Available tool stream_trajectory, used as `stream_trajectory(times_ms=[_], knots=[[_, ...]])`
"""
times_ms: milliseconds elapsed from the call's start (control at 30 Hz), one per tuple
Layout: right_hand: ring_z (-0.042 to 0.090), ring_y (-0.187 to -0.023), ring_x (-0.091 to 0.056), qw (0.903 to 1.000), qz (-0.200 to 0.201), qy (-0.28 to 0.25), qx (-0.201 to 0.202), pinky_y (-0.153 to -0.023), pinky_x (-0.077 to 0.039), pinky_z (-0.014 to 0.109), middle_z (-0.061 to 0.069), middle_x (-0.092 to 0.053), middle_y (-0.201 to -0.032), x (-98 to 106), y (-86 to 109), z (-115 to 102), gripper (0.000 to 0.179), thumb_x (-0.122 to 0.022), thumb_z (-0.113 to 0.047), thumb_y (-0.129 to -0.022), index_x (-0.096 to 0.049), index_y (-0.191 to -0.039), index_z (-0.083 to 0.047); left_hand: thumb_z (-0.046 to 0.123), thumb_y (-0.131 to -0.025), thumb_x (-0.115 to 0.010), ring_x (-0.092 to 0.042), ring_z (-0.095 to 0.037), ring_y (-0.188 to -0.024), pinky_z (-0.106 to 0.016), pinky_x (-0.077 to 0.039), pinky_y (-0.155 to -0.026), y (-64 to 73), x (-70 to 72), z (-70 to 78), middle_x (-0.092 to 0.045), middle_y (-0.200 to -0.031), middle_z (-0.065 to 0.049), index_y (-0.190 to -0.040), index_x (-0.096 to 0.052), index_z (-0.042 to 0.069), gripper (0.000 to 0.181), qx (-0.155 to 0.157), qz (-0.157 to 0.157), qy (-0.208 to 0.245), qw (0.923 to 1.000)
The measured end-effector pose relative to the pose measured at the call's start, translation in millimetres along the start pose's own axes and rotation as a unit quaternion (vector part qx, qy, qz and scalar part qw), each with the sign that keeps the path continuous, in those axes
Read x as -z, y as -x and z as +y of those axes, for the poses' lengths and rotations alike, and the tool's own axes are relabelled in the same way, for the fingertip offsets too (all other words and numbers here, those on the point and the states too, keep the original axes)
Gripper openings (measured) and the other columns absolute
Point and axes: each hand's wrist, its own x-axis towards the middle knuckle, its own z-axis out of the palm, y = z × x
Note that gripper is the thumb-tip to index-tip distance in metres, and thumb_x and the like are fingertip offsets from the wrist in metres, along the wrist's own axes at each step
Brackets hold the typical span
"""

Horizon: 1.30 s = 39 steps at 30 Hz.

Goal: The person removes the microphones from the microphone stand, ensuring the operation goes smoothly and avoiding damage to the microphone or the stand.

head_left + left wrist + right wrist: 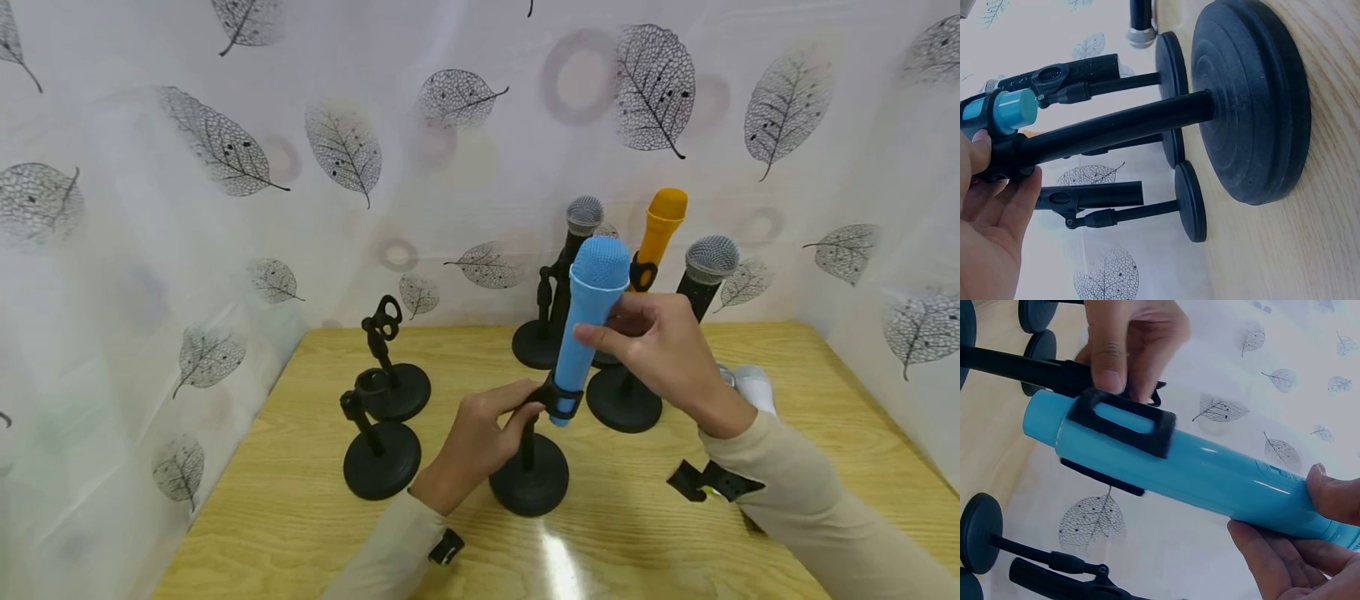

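A light blue microphone (576,342) leans tilted in the clip (562,400) of a small black desk stand (529,479). With finger and thumb, my left hand (480,437) pinches the side of that clip, where it joins the pole. Higher up, my right hand (663,350) grips the microphone's body just under its grille. In the right wrist view the clip (1125,425) wraps round the lower body, and the tail end (1041,419) sticks out past it. From the left wrist view, the stand's round base (1254,106) rests flat on the table.
Two black stands (382,458) with bare clips are on the left. Behind my right hand stand an orange microphone (666,212), a silver-headed black one (585,217) and another (712,260). A white object (753,387) lies right, partly hidden. A leaf-printed sheet (480,183) hangs behind the table.
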Motion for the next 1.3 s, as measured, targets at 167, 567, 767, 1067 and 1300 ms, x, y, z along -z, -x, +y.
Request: stream_trajectory(times_ms=[167,567,767,1067,1300], knots=[[0.005,-0.079,-0.074,0.9965,0.054,-0.064,0.009,-0.074,-0.058,0.019,0.011,-0.076,-0.097,23,-9.0,-15,0.027,-0.077,-0.003,-0.089,-0.072,-0.113,0.01,0.007,-0.097,-0.067,-0.071,-0.006,-0.093,-0.015,-0.055,-0.076,-0.5,0.4,2.1,-0.074,-0.104,-0.002,-0.118,-0.071,0.006,0.021,0.002,0.0,0.0,1.0],[0.019,-0.091,-0.075,0.9576,0.112,-0.26,0.053,-0.074,-0.059,0.028,0.013,-0.075,-0.108,81,-15.4,-39,0.039,-0.073,0.013,-0.085,-0.066,-0.123,0.011,0.006,-0.095,-0.07,-0.07,-0.01,-0.105,-0.019,-0.055,-0.087,1.1,0.8,4.2,-0.074,-0.115,-0.006,-0.123,-0.071,0.004,0.028,0.04,0.006,0.018,0.999],[0.014,-0.091,-0.075,0.9811,0.119,-0.15,0.027,-0.079,-0.057,0.02,0.005,-0.076,-0.107,95,-5.7,-34,0.038,-0.075,0.008,-0.086,-0.069,-0.123,0.007,0.009,-0.095,-0.071,-0.071,-0.015,-0.101,-0.021,-0.057,-0.084,0.9,-1.5,10.6,-0.072,-0.115,-0.009,-0.127,-0.068,0.001,0.033,0.105,0.004,0.037,0.9938],[0.001,-0.09,-0.072,0.9903,0.137,0.02,-0.013,-0.083,-0.054,0.014,-0.01,-0.074,-0.109,109,4.5,-20,0.045,-0.08,0.0,-0.086,-0.068,-0.13,0.0,0.014,-0.093,-0.076,-0.068,-0.017,-0.105,-0.023,-0.058,-0.083,9.5,-1.3,14.5,-0.068,-0.118,-0.004,-0.129,-0.062,0.007,0.04,0.196,-0.017,0.055,0.9788],[-0.002,-0.086,-0.071,0.9876,0.143,0.055,-0.036,-0.08,-0.051,0.01,-0.014,-0.073,-0.102,120,15.2,-5,0.043,-0.082,-0.005,-0.086,-0.07,-0.127,-0.001,0.011,-0.09,-0.079,-0.069,-0.016,-0.101,-0.025,-0.059,-0.08,12.1,-3.0,14.5,-0.067,-0.114,-0.004,-0.127,-0.061,0.006,0.042,0.203,-0.017,0.051,0.9777]])
